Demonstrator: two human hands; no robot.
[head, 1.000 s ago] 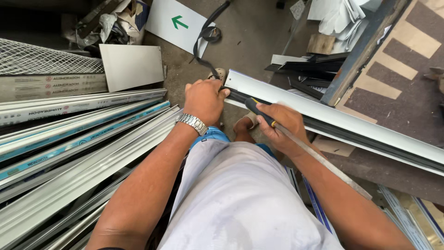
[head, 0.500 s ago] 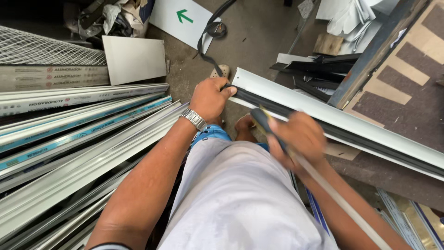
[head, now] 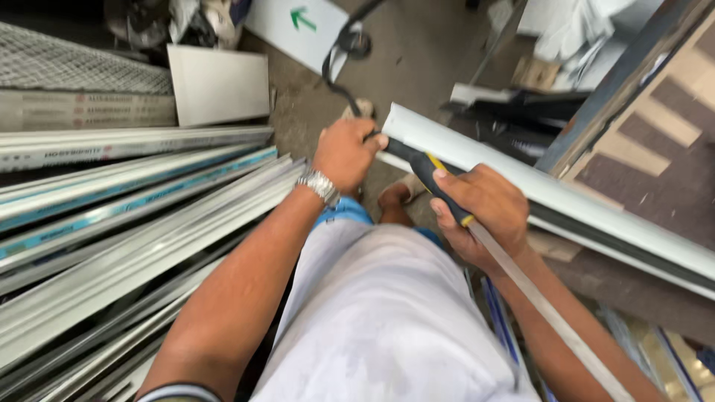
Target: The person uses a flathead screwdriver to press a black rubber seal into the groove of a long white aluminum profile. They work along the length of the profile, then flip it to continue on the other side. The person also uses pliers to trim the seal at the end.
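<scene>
The left hand clenched the long white aluminium profile's end at twelve o'clock; the right hand grasped a black-and-yellow-handled tool against it, work apparently unfinished.

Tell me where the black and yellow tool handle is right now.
In the head view, the black and yellow tool handle sits right of centre, gripped by the right hand, its tip beside the left hand at the white profile's end.

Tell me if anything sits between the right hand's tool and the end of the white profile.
Nothing visible does. The right hand holds the black-and-yellow tool with its tip right at the white profile end, where the left hand grips beside it.
</scene>
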